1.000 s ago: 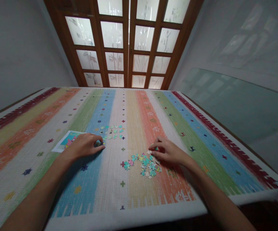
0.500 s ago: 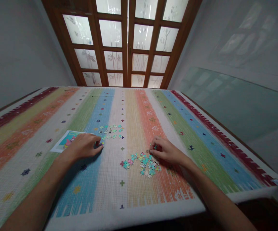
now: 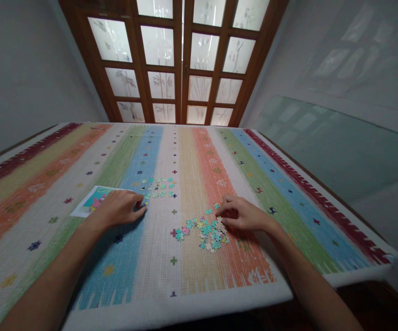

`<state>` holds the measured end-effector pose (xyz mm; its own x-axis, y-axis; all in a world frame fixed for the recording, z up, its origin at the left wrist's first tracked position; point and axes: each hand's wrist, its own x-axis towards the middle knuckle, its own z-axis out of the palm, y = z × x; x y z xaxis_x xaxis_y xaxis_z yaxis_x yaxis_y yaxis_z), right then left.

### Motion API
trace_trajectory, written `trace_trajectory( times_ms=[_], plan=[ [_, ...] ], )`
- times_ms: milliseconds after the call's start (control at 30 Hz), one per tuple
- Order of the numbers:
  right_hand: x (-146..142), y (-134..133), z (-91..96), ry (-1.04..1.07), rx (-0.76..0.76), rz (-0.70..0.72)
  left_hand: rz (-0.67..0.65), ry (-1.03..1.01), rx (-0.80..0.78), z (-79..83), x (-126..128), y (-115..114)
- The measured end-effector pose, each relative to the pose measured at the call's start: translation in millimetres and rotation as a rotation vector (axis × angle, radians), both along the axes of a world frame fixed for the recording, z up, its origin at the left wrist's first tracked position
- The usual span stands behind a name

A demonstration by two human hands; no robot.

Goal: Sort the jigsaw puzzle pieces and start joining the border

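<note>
At the near middle of the striped surface [image 3: 288,184], right hand [image 3: 243,215] lies curled at the edge of a loose heap of puzzle pieces [image 3: 207,229], fingertips on them, whether it grips one cannot be told; left hand [image 3: 118,209] rests fingers-down beside a spread row of pieces [image 3: 159,187], its grip likewise unclear; reference card [image 3: 90,202] lies behind it. Judged step: sorting; next move needs a fine pinch. No legible writing.

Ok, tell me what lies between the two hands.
Head view: between left hand and right hand, striped cloth and part of the loose puzzle pieces.
</note>
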<state>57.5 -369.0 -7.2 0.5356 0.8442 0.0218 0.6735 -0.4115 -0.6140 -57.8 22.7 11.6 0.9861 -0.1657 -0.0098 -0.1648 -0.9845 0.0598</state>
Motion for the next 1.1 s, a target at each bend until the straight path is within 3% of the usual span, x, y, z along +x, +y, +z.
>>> trace_trajectory(
  times_ms=[233,433,567,833,1100],
  plan=[
    [1.0,-0.2,0.4,0.051,0.024,0.034,-0.073,0.031,0.026,-2.1,-2.2,-19.9],
    [6.4,-6.7,9.1,-0.009,0.062,-0.014,-0.278,0.017,-0.114,-20.4,-9.4,-58.7],
    [11.9,-12.2,4.8,-0.054,0.028,-0.033,-0.338,0.052,-0.114,-28.9,-13.7,-74.9],
    [11.8,-15.6,4.1,-0.029,-0.036,-0.034,-0.306,0.126,-0.082,-29.0,-14.8,-78.7],
    [-2.6,-6.5,11.2,0.111,0.031,0.163,-0.32,0.102,-0.041,-29.4,-15.2,-80.1]
  ],
)
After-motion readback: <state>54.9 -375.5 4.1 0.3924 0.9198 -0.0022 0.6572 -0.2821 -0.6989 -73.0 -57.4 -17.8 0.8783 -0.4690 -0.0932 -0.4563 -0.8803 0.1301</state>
